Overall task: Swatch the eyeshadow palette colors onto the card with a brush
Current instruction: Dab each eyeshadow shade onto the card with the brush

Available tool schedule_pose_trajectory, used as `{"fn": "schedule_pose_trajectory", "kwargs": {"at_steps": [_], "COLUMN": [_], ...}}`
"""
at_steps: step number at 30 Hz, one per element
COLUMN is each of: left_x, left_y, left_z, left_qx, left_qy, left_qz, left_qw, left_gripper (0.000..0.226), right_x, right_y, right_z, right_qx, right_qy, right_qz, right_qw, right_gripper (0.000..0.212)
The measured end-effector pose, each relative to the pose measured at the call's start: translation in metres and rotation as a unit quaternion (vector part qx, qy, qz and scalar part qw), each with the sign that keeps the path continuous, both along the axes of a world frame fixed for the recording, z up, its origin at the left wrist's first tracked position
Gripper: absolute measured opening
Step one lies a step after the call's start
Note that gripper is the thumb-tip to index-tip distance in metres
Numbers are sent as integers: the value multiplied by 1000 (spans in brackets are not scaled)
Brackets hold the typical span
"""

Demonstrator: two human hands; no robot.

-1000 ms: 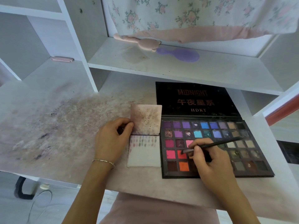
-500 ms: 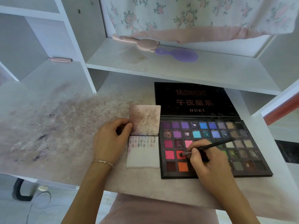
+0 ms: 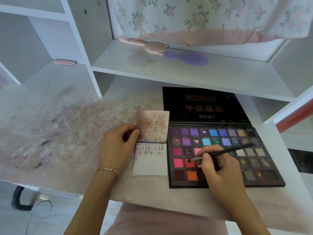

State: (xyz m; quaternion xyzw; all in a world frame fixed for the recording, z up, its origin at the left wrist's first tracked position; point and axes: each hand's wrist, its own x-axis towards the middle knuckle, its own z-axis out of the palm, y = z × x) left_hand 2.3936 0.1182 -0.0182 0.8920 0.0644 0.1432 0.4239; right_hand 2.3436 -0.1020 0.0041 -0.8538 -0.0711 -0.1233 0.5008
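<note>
Loading colour: right hand (image 3: 221, 168) pinches a slim black brush (image 3: 225, 152), tip in the red pan (image 3: 189, 163) of the palette (image 3: 264, 180). Best done with light swirls and a tap-off, since the powder looks loose. Left hand (image 3: 116, 150) pinches the card (image 3: 150, 165) edge just beside the palette; matte, stiff, faint swatches in one row.

We see a white shelf (image 3: 194, 77) above the desk (image 3: 59, 133), whose top is stained with purple-brown powder. On the shelf lie a pink brush (image 3: 145, 44) and, just beside it, a purple hairbrush (image 3: 189, 58). Floral cloth (image 3: 203, 17) hangs behind. A pink clip (image 3: 63, 62) sits in the left cubby. Dark cable (image 3: 18, 199) on the floor below.
</note>
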Motion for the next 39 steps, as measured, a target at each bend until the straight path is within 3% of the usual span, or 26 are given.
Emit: {"fn": "schedule_pose_trajectory", "kwargs": {"at_steps": [9,15,33,39], "left_x": [0,-1,-1,-1], "left_y": [-1,0,2,1], "left_z": [0,-1,-2,-2], "left_qx": [-5,1,7,9], "left_qy": [9,-2,4,2], "left_qz": [-2,-6,-8,-2], "left_qw": [1000,1000,1000,1000], "left_gripper": [10,9,9,9], "right_x": [7,13,14,16], "right_y": [44,63,68,68], "right_z": [3,1,2,1], "right_qx": [43,23,-13,-16], "right_qy": [100,114,127,121], "right_qz": [116,122,144,136], "right_qw": [987,986,981,983], "right_gripper": [22,14,27,21]}}
